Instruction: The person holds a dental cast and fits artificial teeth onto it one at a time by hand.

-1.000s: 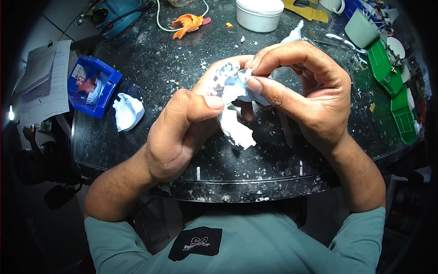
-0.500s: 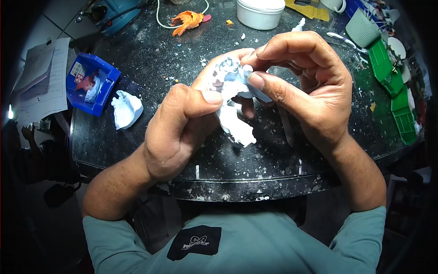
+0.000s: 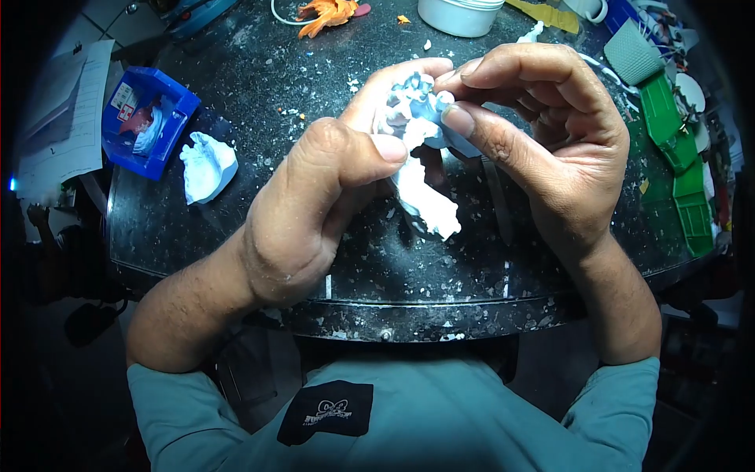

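Note:
A pale dental cast (image 3: 425, 185) with a row of teeth along its upper part is held above the black table. My left hand (image 3: 326, 181) grips it from the left, the thumb pressed on its near face and the fingers behind it. At the cast's upper right, my right hand (image 3: 550, 126) has its thumb and forefinger close around a small whitish tooth-like piece (image 3: 444, 99). Whether that piece is joined to the cast cannot be made out. Another pale plaster piece (image 3: 208, 167) lies on the table to the left.
A blue bin (image 3: 177, 130) and papers (image 3: 75, 126) are at the left. Orange material (image 3: 326, 16) and a white tub (image 3: 462, 17) stand at the back. Green trays (image 3: 668, 126), a grey-green holder (image 3: 631, 53) and a white mug (image 3: 590, 8) are at the right.
Both hands and the cast have shifted slightly up and right in view. The right thumb and forefinger are a little further apart, uncovering more of the small piece. Table objects appear higher.

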`<act>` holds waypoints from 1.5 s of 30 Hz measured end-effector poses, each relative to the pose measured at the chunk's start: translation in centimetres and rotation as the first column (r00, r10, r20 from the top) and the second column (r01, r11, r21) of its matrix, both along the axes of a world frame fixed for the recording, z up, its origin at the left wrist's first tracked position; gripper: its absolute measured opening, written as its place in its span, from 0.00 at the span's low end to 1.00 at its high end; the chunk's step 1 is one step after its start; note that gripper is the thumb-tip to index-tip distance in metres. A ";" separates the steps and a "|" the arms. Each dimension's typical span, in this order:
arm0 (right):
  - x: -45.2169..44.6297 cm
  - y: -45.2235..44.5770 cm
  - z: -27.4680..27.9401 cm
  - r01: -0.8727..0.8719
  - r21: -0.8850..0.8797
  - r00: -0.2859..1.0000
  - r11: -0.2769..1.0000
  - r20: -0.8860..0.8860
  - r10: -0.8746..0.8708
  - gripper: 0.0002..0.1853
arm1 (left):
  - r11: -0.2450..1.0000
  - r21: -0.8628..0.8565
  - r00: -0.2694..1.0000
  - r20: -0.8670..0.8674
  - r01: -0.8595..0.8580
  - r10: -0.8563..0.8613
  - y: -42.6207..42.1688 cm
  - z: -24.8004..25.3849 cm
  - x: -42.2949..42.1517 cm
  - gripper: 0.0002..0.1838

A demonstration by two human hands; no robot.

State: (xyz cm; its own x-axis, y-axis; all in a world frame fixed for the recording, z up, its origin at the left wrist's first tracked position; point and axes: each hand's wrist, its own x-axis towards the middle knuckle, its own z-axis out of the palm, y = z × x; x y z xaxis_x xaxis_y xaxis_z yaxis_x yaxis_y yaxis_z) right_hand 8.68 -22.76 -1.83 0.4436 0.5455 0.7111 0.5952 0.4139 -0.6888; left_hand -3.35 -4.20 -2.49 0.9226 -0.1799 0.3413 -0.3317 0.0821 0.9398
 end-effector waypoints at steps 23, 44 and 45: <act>1.3 0.3 -1.8 -0.058 0.107 0.997 0.993 -0.041 0.062 0.17 | 0.972 0.233 0.942 0.329 -0.009 -0.070 1.2 0.0 -0.4 0.14; 1.0 -0.2 -1.4 0.001 0.044 1.000 0.999 0.025 -0.003 0.17 | 0.966 0.259 0.916 0.390 -0.008 -0.097 1.4 -0.4 0.0 0.13; 1.2 -0.2 -1.7 0.008 0.060 0.999 0.998 0.037 -0.010 0.17 | 0.965 0.261 0.916 0.390 -0.009 -0.097 1.3 -0.4 0.0 0.14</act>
